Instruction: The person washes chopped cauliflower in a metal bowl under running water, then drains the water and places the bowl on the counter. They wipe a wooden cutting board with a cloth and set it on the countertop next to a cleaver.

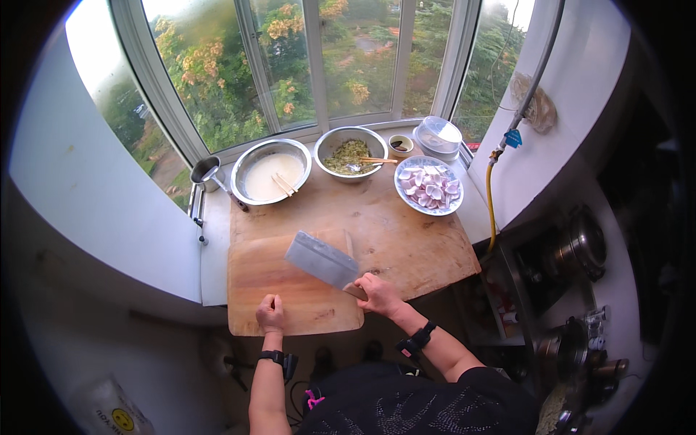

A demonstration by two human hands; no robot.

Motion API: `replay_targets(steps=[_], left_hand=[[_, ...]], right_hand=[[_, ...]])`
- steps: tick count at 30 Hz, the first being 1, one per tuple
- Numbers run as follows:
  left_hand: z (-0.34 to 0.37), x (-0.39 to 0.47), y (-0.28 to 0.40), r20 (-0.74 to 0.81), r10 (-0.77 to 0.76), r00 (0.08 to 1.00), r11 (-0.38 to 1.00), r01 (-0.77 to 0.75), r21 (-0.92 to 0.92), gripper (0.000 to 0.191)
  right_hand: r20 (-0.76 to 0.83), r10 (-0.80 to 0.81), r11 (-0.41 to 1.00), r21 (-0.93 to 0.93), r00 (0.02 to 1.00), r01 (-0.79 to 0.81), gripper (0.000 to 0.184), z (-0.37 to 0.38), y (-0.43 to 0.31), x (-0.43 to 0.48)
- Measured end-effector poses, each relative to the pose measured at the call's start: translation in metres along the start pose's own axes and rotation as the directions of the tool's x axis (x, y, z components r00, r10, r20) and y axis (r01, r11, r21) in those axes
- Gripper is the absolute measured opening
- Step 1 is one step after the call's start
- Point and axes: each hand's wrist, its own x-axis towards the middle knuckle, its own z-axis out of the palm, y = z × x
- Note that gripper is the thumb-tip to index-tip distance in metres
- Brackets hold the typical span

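My right hand (378,295) grips the handle of a wide-bladed cleaver (322,260), whose blade points to the upper left above the wooden cutting board (288,318). My left hand (270,314) is curled into a fist at the near part of that board; nothing shows in it. The board lies on a larger wooden board (429,250). Behind, a metal bowl of whitish batter (274,174) holds chopsticks, and a second metal bowl of chopped green filling (348,157) has chopsticks and a spoon. A patterned plate heaped with purplish-white onion pieces (429,187) stands at the right.
A metal ladle or small pot (206,173) is at the back left. A small cup with dark pieces (401,144) and clear lidded containers (437,136) stand by the window. A yellow gas hose (490,206) runs down at the right, near metal pots (582,244).
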Motion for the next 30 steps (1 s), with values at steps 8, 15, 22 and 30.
replay_targets(steps=[8,15,22,30], left_hand=[[0.004,0.0,-0.001,-0.026,-0.006,1.0,0.999,0.006,0.036,0.02],[0.003,0.0,0.001,-0.014,-0.021,1.0,0.999,0.021,0.032,0.02],[0.002,0.001,0.0,-0.009,-0.043,0.999,0.998,0.044,0.038,0.02],[0.003,0.0,-0.002,0.003,-0.043,0.999,0.999,0.043,-0.024,0.02]], right_hand=[[0.126,-0.045,0.999,0.007,0.991,0.045,0.039,0.003,0.001,0.018],[0.062,0.058,0.998,-0.013,0.996,-0.058,0.029,-0.014,0.006,0.05],[0.077,0.285,0.957,-0.073,0.955,-0.28,0.027,0.007,0.019,0.105],[0.12,0.353,0.934,-0.101,0.928,-0.342,0.028,0.023,0.027,0.116]])
